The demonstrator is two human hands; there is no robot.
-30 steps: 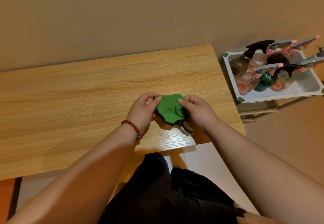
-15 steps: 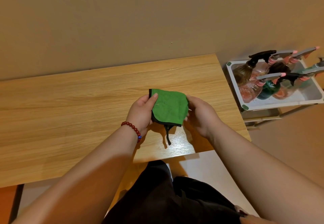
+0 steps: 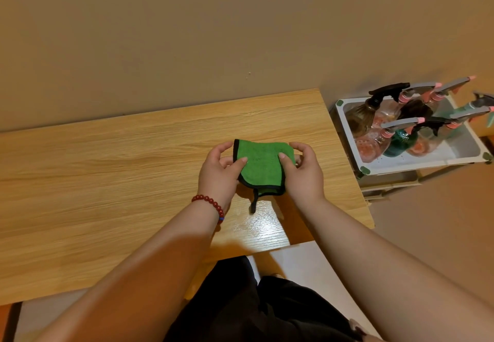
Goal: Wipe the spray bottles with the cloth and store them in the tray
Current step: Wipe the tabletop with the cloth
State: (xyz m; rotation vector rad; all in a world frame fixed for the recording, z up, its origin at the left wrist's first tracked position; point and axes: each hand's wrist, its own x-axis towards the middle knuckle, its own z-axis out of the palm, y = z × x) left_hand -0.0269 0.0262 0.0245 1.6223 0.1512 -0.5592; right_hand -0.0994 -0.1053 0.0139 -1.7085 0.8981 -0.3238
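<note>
Holds a folded green cloth with black trim just over the tabletop, toward its right end, about midway between the far and near edges. Pinches the cloth's left side with the left hand, thumb laid on the green face and fingers curled behind. Pinches the right side with the right hand in the same way, thumb on top and fingers tucked behind. Lets a short black loop dangle from the cloth's lower hem toward the glossy wood; cannot tell whether its tip touches. Wears a red bead bracelet on the left wrist. Beyond the tabletop's right edge, well apart from both hands: a white tray with green corner caps, set on a low rack by the beige wall. Inside it, spray bottles crowded together and leaning, trigger heads pointing right: one brown with a black head, one dark green, others clear with pink collars and grey triggers.
</note>
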